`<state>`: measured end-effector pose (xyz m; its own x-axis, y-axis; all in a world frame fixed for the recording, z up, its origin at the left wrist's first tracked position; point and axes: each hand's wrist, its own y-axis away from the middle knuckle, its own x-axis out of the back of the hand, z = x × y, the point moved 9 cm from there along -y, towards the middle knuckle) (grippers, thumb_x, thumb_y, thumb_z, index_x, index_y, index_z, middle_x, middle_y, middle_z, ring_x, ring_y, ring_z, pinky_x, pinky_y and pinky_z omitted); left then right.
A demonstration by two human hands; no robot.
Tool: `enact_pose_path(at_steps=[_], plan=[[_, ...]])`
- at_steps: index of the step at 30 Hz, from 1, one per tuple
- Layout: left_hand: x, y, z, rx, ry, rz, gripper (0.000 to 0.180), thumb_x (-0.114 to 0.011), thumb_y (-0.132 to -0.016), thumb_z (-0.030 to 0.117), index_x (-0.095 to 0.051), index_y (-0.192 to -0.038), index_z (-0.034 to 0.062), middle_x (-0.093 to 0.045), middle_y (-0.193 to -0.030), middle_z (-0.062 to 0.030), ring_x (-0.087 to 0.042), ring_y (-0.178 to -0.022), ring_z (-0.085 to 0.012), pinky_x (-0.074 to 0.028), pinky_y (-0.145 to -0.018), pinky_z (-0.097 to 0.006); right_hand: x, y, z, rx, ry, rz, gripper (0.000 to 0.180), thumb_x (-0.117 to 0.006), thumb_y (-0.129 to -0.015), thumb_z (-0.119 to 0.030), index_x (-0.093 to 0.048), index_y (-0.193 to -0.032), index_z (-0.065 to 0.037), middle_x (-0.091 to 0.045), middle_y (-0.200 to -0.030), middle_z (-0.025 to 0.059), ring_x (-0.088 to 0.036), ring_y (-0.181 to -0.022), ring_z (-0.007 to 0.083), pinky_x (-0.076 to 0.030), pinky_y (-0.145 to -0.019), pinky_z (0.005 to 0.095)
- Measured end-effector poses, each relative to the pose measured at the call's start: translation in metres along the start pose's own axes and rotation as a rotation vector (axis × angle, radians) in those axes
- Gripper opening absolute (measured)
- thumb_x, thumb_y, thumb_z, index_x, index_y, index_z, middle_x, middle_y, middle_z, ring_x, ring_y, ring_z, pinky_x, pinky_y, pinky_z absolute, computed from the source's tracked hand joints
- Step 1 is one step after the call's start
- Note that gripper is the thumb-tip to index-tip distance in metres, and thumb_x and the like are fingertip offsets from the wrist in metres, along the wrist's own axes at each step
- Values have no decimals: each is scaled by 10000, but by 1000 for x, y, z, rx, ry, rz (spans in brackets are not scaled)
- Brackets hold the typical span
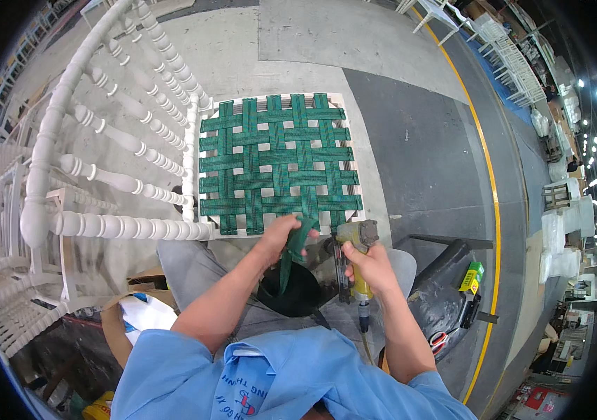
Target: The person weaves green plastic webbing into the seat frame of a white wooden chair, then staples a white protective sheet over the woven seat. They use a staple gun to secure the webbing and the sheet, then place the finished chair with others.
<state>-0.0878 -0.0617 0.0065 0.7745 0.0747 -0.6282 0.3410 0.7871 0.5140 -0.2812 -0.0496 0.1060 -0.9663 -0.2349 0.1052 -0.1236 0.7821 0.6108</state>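
Note:
In front of me is a white chair with a turned-spindle back (134,143) on its left side. Green webbing straps (281,150) are woven over its seat frame (356,168) in a crisscross. My left hand (283,236) is closed on the loose end of a green webbing strap (294,248) at the near edge of the seat. The strap's tail hangs down over my lap. My right hand (370,267) is wrapped round the handle of a yellow pneumatic staple gun (359,235), just right of the strap. A hose runs down from its grip.
At my right, a black padded surface (430,297) carries a green-and-yellow box (472,277) and red-handled scissors (438,341). A cardboard box (114,329) with white and blue wrapping stands at my left. More white chairs (15,308) stand beyond it. A yellow line (495,210) marks the floor.

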Motion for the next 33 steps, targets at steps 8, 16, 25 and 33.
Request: enact_pose_path(at_steps=[8, 16, 25, 33], plan=[[18, -61, 25, -43, -226, 48, 319, -505, -940, 200, -735, -1014, -8, -790, -980, -114, -669, -680, -115, -466, -460, -302, -30, -40, 9, -95, 114, -66, 272, -704, -1012, -276, -627, -1133, -45, -647, -872, 19, -583, -565, 124, -484, -493, 291], [13, -62, 25, 31, -265, 39, 345, -513, -927, 218, -766, -975, -10, -789, -964, -96, -656, -645, -115, -425, -426, -284, -34, -49, 13, -90, 214, -43, 257, -699, -1006, -225, -629, -1168, -38, -642, -863, 13, -567, -548, 111, -462, -474, 280], [18, -58, 27, 46, -231, 13, 355, -498, -941, 228, -743, -1036, -12, -788, -960, -99, -612, -561, -126, -406, -403, -289, -58, -44, 0, -27, 239, -69, 353, -737, -977, -278, -642, -1213, -33, -650, -802, 18, -606, -533, 123, -489, -477, 290], [4, -46, 30, 79, -189, -9, 341, -499, -985, 238, -710, -1110, 1, -788, -988, -103, -669, -702, -141, -489, -511, -310, -8, -10, 0, -33, 94, 34, 290, -720, -999, -258, -677, -1143, -10, -684, -851, 37, -636, -589, 125, -535, -528, 298]])
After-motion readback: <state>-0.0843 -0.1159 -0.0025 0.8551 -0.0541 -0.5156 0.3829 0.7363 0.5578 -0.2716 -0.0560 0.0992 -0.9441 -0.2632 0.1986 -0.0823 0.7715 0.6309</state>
